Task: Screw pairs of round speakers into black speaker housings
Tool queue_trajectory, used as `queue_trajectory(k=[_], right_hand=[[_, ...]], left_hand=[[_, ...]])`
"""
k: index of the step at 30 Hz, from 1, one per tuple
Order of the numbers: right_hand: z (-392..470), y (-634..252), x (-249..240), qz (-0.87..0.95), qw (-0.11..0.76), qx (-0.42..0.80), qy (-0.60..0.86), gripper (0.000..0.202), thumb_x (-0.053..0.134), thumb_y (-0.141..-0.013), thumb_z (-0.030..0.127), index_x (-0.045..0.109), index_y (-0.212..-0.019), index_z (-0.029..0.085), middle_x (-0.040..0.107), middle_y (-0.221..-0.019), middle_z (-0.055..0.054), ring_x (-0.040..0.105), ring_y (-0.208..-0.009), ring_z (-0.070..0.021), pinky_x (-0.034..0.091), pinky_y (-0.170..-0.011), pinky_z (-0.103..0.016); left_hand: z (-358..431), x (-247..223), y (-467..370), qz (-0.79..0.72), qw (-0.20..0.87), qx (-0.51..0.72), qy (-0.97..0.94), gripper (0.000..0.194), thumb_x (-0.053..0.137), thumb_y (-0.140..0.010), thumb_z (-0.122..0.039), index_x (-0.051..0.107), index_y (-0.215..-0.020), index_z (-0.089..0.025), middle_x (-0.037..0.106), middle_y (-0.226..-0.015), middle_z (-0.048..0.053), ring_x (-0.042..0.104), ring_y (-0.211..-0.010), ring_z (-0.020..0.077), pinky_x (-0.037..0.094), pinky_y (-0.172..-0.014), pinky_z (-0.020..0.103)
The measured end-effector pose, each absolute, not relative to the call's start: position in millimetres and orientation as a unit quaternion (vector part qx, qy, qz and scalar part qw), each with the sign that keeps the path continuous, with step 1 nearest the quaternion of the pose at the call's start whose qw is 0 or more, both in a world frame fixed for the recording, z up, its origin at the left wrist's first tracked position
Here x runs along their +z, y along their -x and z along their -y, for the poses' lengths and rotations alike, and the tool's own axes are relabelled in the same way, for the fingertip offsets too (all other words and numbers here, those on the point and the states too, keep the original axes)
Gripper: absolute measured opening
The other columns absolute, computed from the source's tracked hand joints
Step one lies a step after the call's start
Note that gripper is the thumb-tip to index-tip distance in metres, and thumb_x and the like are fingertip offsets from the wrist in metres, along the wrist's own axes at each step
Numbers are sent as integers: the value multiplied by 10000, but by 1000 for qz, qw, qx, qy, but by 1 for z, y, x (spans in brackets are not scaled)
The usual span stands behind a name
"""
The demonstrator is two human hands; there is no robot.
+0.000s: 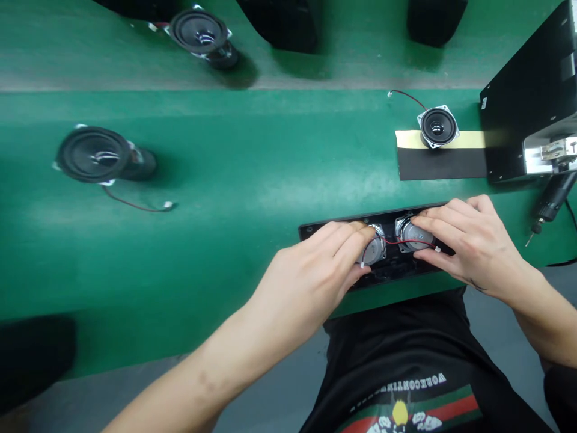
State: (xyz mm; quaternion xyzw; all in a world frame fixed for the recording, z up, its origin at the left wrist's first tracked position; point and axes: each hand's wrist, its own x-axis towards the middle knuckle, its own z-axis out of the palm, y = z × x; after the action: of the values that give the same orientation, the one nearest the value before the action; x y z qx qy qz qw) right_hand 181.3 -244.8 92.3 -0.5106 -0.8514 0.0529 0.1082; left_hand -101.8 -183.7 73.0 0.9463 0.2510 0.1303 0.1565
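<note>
A long black speaker panel (pixel 387 273) lies at the near edge of the green table, slightly tilted in view. Two small speaker drivers sit in it face down, their silver backs showing. My left hand (pixel 322 255) is closed round the left driver (pixel 373 251), thumb on the near side and fingers on the far side. Round the right driver (pixel 415 236) my right hand (pixel 471 240) is closed in the same way. A thin red wire (pixel 399 242) with white plugs runs across both drivers. Parts of both drivers are hidden under my fingers.
A loose small driver (pixel 438 126) rests on a black-and-yellow strip (pixel 444 165) beside a black machine (pixel 527 102). An electric screwdriver (pixel 552 201) is at the right. Larger speakers (pixel 94 155) (pixel 198 33) stand at left and back, with black housings (pixel 288 24) behind.
</note>
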Motion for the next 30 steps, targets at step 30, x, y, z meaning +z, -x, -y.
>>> queue_trajectory(k=[30], right_hand=[[244,-187,83,851,126,89,502,308,740,-1079,365,713,-1308,162,825,-1240,-39,679,-978,-220,322,-844,-418]], left_hand=[[170,108,126,-267,268,101,-920,381,484,-1155,-354,628,-1495,-257,792,-1375,78,797,-1148,250,668,-995,362]])
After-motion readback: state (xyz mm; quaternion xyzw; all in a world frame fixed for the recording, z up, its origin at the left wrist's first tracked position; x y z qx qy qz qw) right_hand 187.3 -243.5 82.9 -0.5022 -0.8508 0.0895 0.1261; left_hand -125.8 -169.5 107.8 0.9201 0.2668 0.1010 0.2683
